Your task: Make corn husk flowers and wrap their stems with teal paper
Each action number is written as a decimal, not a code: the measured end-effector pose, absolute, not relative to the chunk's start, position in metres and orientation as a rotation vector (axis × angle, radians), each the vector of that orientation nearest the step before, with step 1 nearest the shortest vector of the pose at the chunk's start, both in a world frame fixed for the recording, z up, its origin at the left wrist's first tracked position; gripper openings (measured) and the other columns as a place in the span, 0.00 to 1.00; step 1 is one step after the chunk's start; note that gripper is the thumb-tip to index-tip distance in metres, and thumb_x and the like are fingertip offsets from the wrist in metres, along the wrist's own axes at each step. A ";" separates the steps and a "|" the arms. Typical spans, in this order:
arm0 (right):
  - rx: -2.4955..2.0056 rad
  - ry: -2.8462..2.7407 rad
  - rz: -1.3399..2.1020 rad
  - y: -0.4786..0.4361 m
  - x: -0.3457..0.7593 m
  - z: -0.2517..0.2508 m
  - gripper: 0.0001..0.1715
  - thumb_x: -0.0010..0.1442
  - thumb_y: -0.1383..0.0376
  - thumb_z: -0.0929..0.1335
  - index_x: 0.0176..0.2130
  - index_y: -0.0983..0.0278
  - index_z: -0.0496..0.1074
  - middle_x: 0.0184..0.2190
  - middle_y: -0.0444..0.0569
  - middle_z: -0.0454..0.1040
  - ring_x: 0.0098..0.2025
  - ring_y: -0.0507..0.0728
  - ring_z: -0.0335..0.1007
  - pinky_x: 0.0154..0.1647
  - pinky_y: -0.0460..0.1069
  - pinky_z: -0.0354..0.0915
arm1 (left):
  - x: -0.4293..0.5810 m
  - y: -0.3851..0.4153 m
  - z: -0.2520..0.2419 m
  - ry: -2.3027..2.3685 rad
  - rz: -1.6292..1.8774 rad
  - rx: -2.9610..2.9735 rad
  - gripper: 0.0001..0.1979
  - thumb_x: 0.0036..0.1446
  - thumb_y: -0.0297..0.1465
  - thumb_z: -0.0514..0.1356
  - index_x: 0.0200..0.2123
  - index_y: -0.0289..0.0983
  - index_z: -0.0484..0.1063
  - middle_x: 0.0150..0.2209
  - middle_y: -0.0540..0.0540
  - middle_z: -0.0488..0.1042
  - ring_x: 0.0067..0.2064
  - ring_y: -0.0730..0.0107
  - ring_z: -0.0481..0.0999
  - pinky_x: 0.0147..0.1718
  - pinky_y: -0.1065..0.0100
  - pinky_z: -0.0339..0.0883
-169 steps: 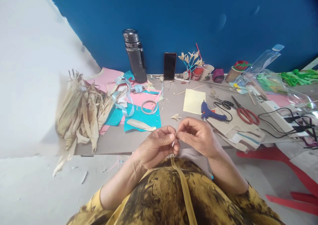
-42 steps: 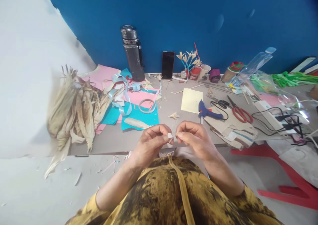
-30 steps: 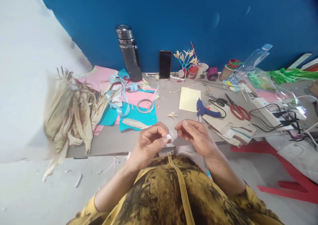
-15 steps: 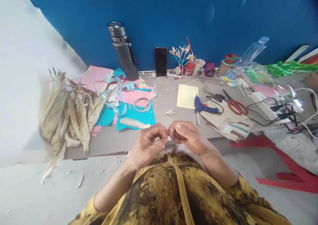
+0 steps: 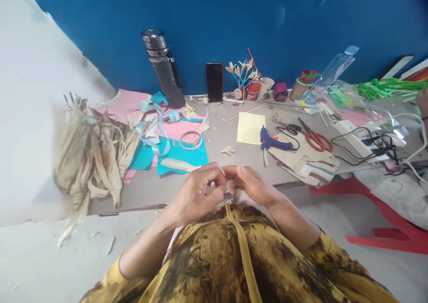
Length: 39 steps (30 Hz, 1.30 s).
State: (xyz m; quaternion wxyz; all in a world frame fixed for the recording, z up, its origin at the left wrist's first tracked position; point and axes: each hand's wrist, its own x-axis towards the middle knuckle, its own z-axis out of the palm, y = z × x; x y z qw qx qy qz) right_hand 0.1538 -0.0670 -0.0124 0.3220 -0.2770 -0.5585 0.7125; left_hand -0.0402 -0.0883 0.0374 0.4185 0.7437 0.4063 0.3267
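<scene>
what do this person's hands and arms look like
The left hand and right hand are ungloved, with no watch or bracelet visible. The sleeves are yellow with dark brown blotches and leave the forearms uncovered.

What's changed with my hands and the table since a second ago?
Your right hand has come in toward your left hand, closing the gap; their fingers now overlap in view. The small white piece held in the left grip can't be made out clearly now, so I can't tell whether it's been let go. The glue gun, red-handled scissors and flask stayed put.
</scene>
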 end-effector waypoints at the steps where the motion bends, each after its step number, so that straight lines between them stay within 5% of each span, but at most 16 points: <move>1: -0.712 -1.530 1.855 -0.068 0.155 -0.009 0.40 0.67 0.38 0.57 0.45 0.66 0.79 0.40 0.53 0.76 0.36 0.53 0.67 0.34 0.47 0.65 | -0.040 -0.088 0.038 1.043 0.788 1.883 0.08 0.53 0.21 0.54 0.26 0.38 0.66 0.31 0.50 0.72 0.35 0.71 0.70 0.36 0.68 0.62; 10: -0.884 -1.689 1.762 -0.073 0.169 -0.002 0.37 0.68 0.41 0.60 0.43 0.68 0.81 0.33 0.54 0.80 0.31 0.54 0.70 0.33 0.48 0.64 | -0.039 -0.089 0.035 1.237 0.720 1.889 0.09 0.57 0.25 0.56 0.24 0.37 0.66 0.28 0.51 0.70 0.31 0.71 0.68 0.32 0.68 0.60; 22: -0.959 -1.485 1.835 -0.075 0.166 -0.004 0.12 0.60 0.61 0.70 0.39 0.67 0.80 0.28 0.48 0.80 0.28 0.51 0.72 0.28 0.45 0.61 | -0.037 -0.091 0.037 1.220 0.733 1.894 0.09 0.57 0.27 0.57 0.24 0.37 0.65 0.29 0.51 0.70 0.32 0.71 0.68 0.34 0.67 0.61; 39: -1.170 -1.633 1.366 -0.084 0.153 0.005 0.10 0.59 0.65 0.68 0.31 0.67 0.79 0.21 0.43 0.72 0.23 0.49 0.63 0.24 0.44 0.58 | -0.031 -0.095 0.026 1.308 0.913 1.933 0.10 0.58 0.34 0.63 0.27 0.38 0.69 0.30 0.48 0.72 0.35 0.66 0.72 0.36 0.64 0.64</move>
